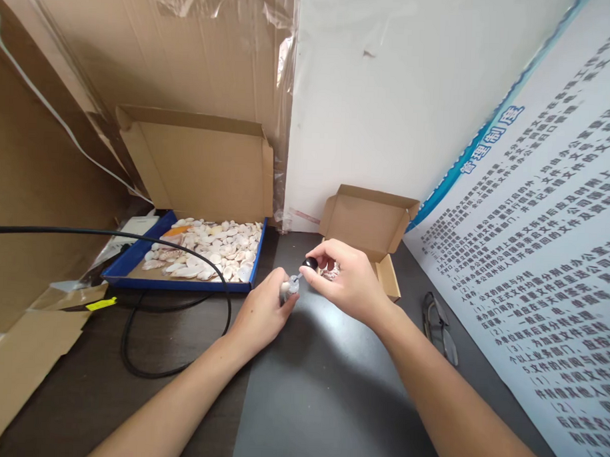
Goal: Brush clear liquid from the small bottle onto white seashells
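My left hand [265, 304] is closed around a small, pale, clear-looking bottle [289, 289], its narrow top pointing up toward my other hand. A round black cap [310, 263] is pinched between the thumb and fingers of my right hand [350, 280]. The cap is just right of the bottle's top, apart from it, and a thin pale piece shows in the gap. Behind my right fingers, patterned shells [329, 272] are partly hidden, in front of a small open cardboard box [388, 277].
A blue-edged box [183, 285] full of pale shells [219, 245] stands open at the left. A black cable [231, 306] loops across the dark table beside my left arm. Glasses [439, 326] lie at the right, near a printed sheet [534, 263]. Cardboard and white panels rise behind.
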`<state>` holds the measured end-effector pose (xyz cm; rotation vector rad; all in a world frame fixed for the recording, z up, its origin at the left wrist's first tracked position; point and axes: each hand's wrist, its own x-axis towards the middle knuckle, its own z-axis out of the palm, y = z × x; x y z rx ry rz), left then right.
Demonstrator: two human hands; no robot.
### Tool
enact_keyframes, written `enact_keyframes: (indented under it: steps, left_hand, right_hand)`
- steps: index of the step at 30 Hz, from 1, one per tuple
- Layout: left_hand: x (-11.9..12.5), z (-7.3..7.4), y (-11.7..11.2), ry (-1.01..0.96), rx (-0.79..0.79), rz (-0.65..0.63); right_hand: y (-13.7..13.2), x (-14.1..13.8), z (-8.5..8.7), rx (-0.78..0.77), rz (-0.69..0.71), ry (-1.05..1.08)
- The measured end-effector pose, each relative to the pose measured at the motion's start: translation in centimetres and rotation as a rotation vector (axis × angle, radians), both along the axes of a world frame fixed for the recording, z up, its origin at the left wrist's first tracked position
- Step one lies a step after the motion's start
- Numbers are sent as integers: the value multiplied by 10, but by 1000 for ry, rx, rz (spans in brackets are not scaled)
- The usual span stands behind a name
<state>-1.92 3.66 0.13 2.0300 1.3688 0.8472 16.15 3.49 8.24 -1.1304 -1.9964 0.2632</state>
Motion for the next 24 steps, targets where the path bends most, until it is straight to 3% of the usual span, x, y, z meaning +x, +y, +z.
enact_keyframes:
  steps: [24]
  left_hand:
    - [2, 0, -3, 103, 15, -23]
  right_hand:
    - [2, -1, -3, -23, -51, 32]
